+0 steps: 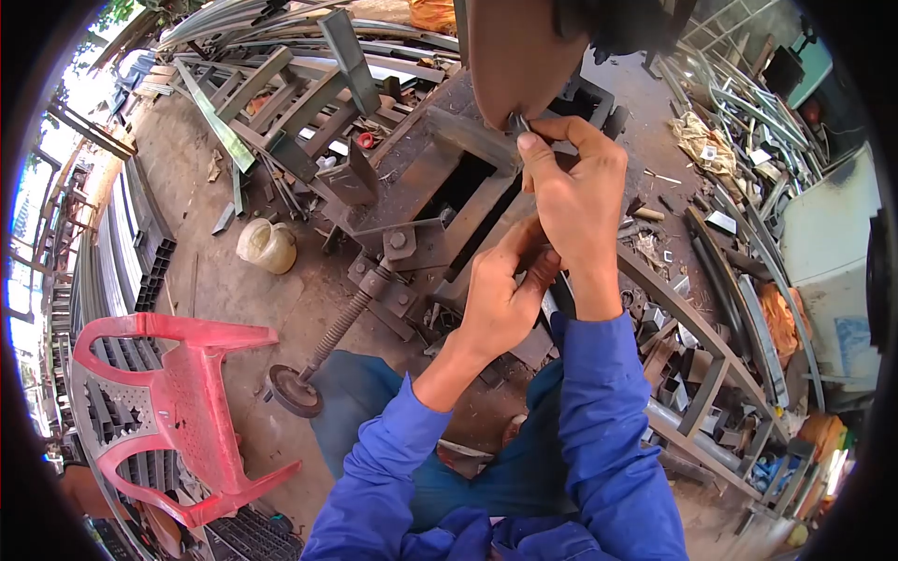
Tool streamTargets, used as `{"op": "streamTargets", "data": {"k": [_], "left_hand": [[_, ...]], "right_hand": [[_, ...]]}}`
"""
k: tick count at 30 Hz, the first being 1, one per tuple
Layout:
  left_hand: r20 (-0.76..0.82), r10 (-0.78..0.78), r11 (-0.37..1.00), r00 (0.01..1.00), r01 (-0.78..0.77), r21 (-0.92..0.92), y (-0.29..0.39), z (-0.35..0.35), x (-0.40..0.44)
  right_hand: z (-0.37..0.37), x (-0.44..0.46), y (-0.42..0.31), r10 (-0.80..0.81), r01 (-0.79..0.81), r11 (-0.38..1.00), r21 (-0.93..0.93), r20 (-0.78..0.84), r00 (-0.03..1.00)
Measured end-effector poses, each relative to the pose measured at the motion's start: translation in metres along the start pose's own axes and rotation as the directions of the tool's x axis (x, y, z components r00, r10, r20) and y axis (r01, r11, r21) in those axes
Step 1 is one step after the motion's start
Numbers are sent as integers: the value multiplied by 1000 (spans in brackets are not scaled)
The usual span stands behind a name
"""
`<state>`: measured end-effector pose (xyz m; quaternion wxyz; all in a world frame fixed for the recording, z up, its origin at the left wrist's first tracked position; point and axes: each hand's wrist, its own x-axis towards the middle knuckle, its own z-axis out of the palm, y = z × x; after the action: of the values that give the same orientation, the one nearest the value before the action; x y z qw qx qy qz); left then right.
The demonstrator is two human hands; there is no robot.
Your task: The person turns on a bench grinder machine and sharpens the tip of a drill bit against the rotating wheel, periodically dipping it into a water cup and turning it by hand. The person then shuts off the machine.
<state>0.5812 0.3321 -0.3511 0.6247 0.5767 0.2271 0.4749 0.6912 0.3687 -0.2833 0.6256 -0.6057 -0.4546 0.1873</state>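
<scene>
My right hand [577, 192] is closed in a pinch just under the edge of a large brown disc [528, 61]. A small shiny metal tip [517, 122] shows at its fingertips against the disc's lower edge; the rest of that piece is hidden by the fingers. Below it and to the left, my left hand [505, 290] is closed too, thumb and fingers pressed together; what they hold, if anything, cannot be made out. Under both hands lies the dark steel base of a machine [482, 215], with a slot and a long clamp screw [341, 323] ending in a round handwheel [295, 391].
A red plastic chair [201, 411] stands at left, near stacked metal tubes [154, 252]. A whitish plastic container [267, 245] sits on the floor. Welded steel frames [281, 103] lie at upper left. Metal offcuts and a long steel frame [687, 327] fill the right side.
</scene>
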Motion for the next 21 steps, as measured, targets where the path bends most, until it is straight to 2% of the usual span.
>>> {"op": "streamTargets", "data": {"k": [1, 3, 5, 7, 11, 16, 21], "left_hand": [[7, -15, 1000, 1000, 15, -24, -1, 0, -1], [17, -32, 998, 999, 33, -52, -2, -1, -3], [46, 11, 999, 999, -12, 37, -2, -2, -5], [48, 31, 998, 998, -34, 53, -2, -1, -5], [70, 31, 994, 997, -39, 106, 2, -3, -9], [51, 44, 996, 998, -48, 77, 4, -4, -12], [39, 69, 996, 997, -71, 59, 6, -7, -11]], "right_hand": [[1, 2, 4, -100, 98, 993, -66, -36, 994], [3, 3, 6, -101, 96, 991, -94, -49, 994], [2, 4, 7, -103, 95, 987, -127, -61, 993], [1, 3, 8, -190, 179, 957, -230, -31, 981], [1, 2, 3, -182, 171, 953, -250, -22, 983], [1, 5, 7, -320, 282, 873, -399, -31, 947], [2, 8, 6, -334, 285, 846, -449, -31, 942]]}}
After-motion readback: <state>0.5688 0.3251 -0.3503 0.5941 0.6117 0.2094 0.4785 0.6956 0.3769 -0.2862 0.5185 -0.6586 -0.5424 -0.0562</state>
